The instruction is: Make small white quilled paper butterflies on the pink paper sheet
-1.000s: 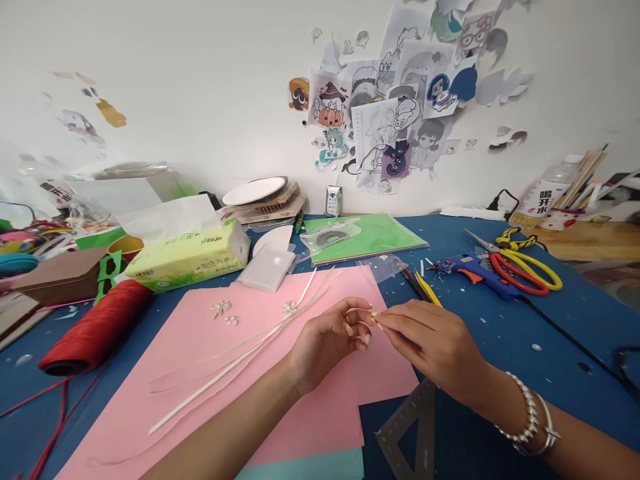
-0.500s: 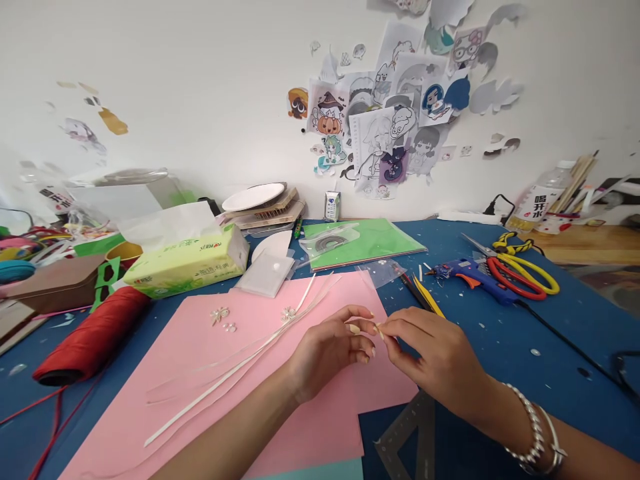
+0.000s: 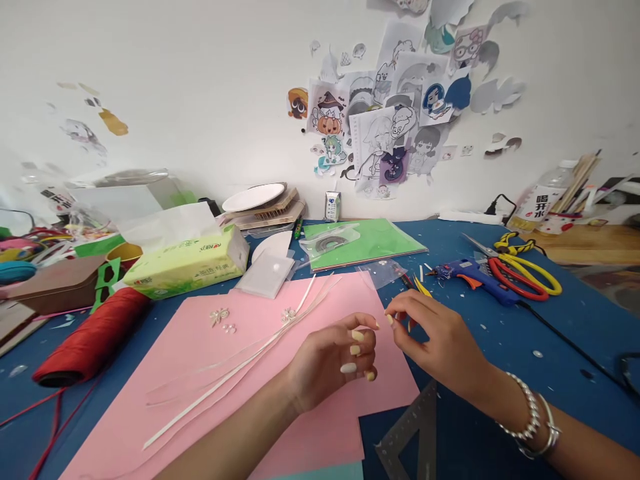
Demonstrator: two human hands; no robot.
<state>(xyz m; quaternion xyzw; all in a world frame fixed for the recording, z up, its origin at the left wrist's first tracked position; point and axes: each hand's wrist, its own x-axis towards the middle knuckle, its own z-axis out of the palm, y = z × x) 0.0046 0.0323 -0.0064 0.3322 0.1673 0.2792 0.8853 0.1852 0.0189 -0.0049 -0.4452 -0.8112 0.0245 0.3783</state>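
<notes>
The left hand (image 3: 333,360) hovers low over the near right part of a pink sheet (image 3: 200,373). Its fingers (image 3: 356,349) are bent in toward the palm in a loose curl, and I cannot tell whether they hold anything. The right hand (image 3: 435,340) sits just beside it at three o'clock, apart from it. Its thumb and forefinger are drawn close together at the tips, and any scrap between them is too small to make out. Beaded bracelets (image 3: 535,420) circle that wrist.

The pink sheet lies flat on the blue counter (image 3: 500,333). Across it runs a bundle of white paper strips (image 3: 235,370), slanting from eight o'clock up toward one o'clock and passing just left of the left hand. Near the far end of the strips rests a small white paper flower (image 3: 289,313); a second one (image 3: 220,315) lies to its nine o'clock, well apart.

At six o'clock from the right hand a metal set square (image 3: 415,433) lies on the counter, its upper corner touching the pink sheet's edge. At one o'clock from the right hand lie a blue glue gun (image 3: 475,277) and, just beyond it, scissors (image 3: 525,277) with red and yellow handles. At twelve o'clock from the hands is a green sheet (image 3: 370,241) — a clear bag (image 3: 383,270) sits between it and the pink one. Far to nine o'clock lies a red thread spool (image 3: 93,337) on its side, and behind it a green tissue pack (image 3: 190,263). Cartoon drawings (image 3: 385,127) are stuck to the wall.
</notes>
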